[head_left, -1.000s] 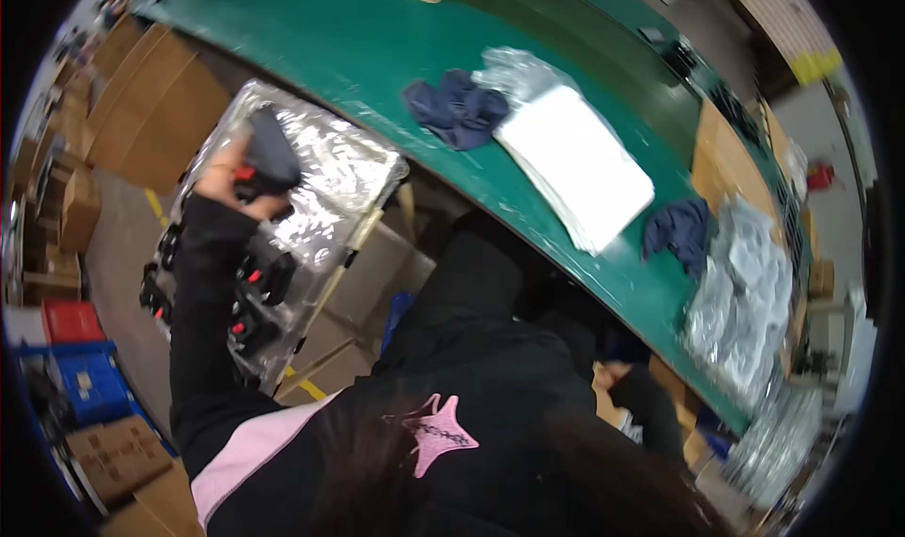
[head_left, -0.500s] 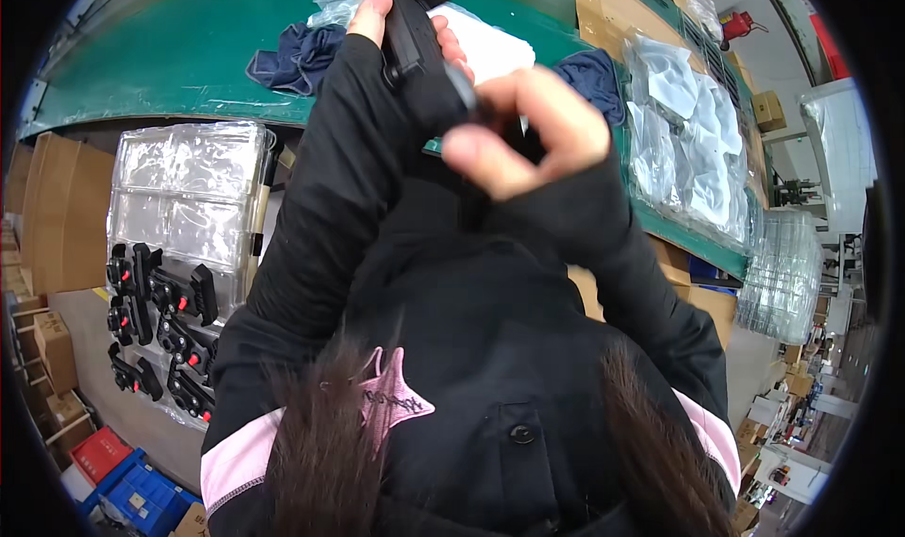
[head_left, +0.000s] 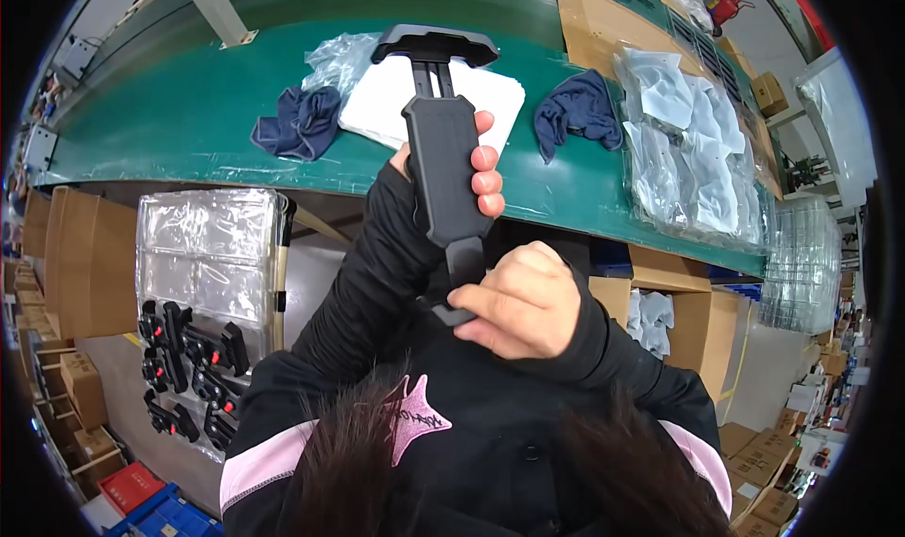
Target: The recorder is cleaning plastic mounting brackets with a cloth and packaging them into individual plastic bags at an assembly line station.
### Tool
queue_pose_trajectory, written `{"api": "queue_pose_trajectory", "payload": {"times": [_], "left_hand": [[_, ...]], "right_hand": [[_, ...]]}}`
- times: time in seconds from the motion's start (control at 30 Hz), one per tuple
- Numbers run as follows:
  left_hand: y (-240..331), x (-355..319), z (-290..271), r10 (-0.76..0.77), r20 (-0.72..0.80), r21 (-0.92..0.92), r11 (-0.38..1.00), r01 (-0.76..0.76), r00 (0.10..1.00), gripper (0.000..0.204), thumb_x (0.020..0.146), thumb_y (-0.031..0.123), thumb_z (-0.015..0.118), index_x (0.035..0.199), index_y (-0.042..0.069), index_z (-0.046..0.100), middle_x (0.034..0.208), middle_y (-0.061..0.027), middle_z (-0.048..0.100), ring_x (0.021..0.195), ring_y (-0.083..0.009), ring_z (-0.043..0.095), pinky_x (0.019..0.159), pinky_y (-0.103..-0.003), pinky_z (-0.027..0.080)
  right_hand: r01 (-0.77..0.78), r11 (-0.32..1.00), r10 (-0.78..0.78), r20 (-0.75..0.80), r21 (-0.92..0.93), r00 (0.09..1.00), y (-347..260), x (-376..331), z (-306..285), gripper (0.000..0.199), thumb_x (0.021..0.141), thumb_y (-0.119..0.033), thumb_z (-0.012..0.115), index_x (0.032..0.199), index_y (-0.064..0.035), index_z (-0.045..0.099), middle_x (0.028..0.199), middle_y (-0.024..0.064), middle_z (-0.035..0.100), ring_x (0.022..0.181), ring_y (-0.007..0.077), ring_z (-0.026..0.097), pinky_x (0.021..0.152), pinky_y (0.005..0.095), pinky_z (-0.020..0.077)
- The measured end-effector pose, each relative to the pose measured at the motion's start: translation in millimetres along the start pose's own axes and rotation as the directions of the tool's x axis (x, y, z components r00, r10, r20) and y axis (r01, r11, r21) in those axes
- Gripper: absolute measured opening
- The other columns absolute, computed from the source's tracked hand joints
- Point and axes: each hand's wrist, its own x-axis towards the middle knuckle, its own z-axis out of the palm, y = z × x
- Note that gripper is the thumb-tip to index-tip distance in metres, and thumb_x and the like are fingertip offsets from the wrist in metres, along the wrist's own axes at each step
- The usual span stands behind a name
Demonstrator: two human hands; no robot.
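A black phone holder (head_left: 445, 165) is held up in front of my chest, tilted slightly, its wide upper jaw drawn out on two rails. My left hand (head_left: 486, 174) is closed around its body from behind, and the fingertips show along the right edge. At the lower end, my right hand (head_left: 528, 299) pinches the holder's bottom jaw between thumb and fingers. Behind the holder, a stack of white sheets (head_left: 377, 113) lies on the green table (head_left: 217, 150).
Dark blue cloths (head_left: 300, 122) (head_left: 577, 113) lie either side of the sheets, near a crumpled clear bag (head_left: 337, 73). At left, a clear tray stack (head_left: 203, 245) carries several black parts with red spots (head_left: 215, 356). Wrapped pieces (head_left: 693, 150) sit at right above an open carton (head_left: 702, 339).
The holder has come down and turned, so its broad face now shows with the jaws extended. My right hand has moved lower, onto its bottom end. The view has shifted slightly.
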Motion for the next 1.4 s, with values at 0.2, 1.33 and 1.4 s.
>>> {"api": "queue_pose_trajectory", "payload": {"times": [0.2,1.33,1.4], "left_hand": [[2.0,-1.2,12.0,-0.127,0.285,-0.186,0.965,0.184,0.95,0.099,0.075,0.058,0.065,0.143,0.007,0.015,0.112,-0.0088,0.046,0.086,-0.019,0.049,0.073,-0.032,0.044],[203.1,-85.8,-122.7,0.734,0.016,0.401,-0.627,0.668,0.679,0.033,0.072,0.015,0.072,0.101,0.007,0.061,0.095,-0.0121,0.06,0.085,-0.0294,0.059,0.078,-0.038,0.048],[203.4,-84.2,-130.8,0.882,-0.067,0.632,-0.324,0.704,0.467,0.02,0.078,0.018,0.067,0.093,0.005,0.063,0.083,-0.011,0.063,0.079,-0.0295,0.061,0.077,-0.038,0.048]], "right_hand": [[-0.091,0.994,0.1,-0.216,0.052,0.971,16.5,4.5,-32.6,0.042,0.068,-0.013,0.073,0.106,-0.0005,0.061,0.091,0.0102,0.062,0.079,0.0254,0.06,0.07,0.0349,0.0463],[-0.047,-0.094,0.8,0.103,0.995,0.591,170.3,-79.3,-69.4,0.05,0.087,-0.038,0.05,0.122,-0.0021,0.047,0.107,0.0114,0.058,0.098,0.0246,0.06,0.088,0.0409,0.0486],[0.011,-0.208,0.693,0.139,0.978,0.708,179.9,-90.3,-77.8,0.051,0.088,-0.041,0.051,0.121,-0.0027,0.047,0.106,0.0115,0.058,0.097,0.0259,0.06,0.087,0.0428,0.0495]]}}
